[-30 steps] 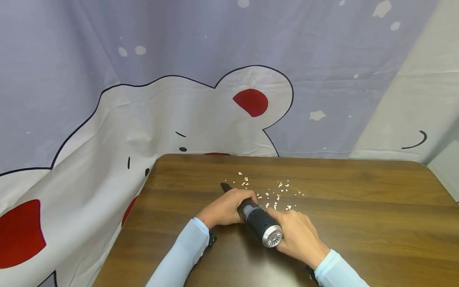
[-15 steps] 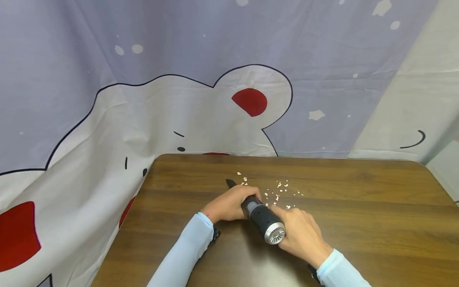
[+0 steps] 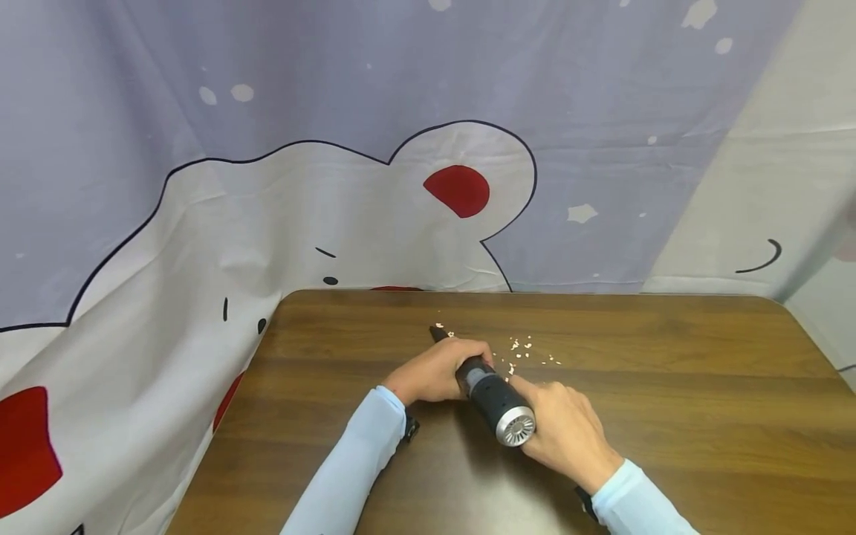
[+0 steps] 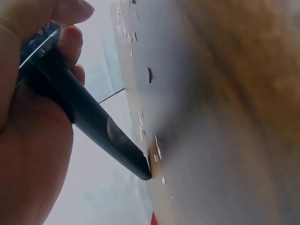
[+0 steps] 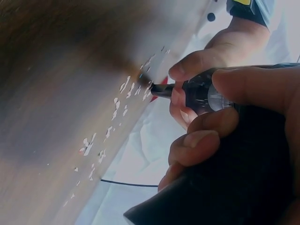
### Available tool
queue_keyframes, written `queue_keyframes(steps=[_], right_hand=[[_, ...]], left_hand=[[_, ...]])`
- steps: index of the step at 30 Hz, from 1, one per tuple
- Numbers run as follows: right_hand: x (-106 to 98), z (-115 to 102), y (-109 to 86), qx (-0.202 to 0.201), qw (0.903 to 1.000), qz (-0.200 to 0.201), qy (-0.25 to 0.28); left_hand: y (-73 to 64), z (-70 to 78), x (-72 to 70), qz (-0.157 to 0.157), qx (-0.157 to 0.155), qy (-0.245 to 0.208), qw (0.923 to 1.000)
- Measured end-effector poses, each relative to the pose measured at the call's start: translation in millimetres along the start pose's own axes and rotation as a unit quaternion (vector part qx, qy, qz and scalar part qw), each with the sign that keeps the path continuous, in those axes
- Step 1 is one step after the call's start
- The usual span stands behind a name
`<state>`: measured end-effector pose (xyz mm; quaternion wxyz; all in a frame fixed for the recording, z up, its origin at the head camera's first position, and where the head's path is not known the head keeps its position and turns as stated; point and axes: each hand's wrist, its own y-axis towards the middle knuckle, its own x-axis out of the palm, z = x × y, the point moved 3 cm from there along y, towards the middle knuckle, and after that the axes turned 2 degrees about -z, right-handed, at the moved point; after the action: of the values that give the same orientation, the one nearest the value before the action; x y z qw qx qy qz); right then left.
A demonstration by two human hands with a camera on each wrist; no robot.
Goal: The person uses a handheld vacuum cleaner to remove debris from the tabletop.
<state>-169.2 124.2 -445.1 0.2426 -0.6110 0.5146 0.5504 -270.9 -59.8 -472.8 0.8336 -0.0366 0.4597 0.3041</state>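
Both hands hold a black handheld vacuum cleaner point(image 3: 496, 400) with a silver vented end facing me. My left hand point(image 3: 438, 371) grips its front part, where the clear section meets the narrow nozzle point(image 4: 101, 124). Around the body behind it, my right hand point(image 3: 568, 435) has its fingers curled, thumb along the top in the right wrist view. The slanted nozzle tip is right at the table surface, among small white scraps point(image 5: 116, 108). More scraps point(image 3: 518, 346) lie scattered to the right of the nozzle. Left-hand fingers partly hide the clear section.
The wooden table point(image 3: 669, 386) spreads wide on both sides, its far edge just beyond the scraps. A printed curtain point(image 3: 374, 215) hangs behind it and along the left side. Light blue sleeves point(image 3: 354, 461) cover the forearms.
Both hands have moved the vacuum cleaner away from me and to the right, its nozzle tip now at the far left scraps. Fewer scraps show beside the left hand. The view has shifted slightly.
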Motion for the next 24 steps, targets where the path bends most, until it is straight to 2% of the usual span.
queue_keyframes(steps=[7,15,24], right_hand=[[1.2,3.1,5.5,-0.003,1.0,0.007,-0.001],[6.1,7.4,14.0,-0.005,1.0,0.008,-0.002],[8.3,11.6,18.3,-0.003,0.9999,0.014,-0.005]], left_hand=[[5.8,-5.1,-2.9,-0.004,0.005,-0.003,1.0],[10.8,-15.8,-4.5,-0.003,-0.008,-0.007,0.9999],[14.8,-18.6,-6.6,-0.001,-0.011,-0.013,0.9999]])
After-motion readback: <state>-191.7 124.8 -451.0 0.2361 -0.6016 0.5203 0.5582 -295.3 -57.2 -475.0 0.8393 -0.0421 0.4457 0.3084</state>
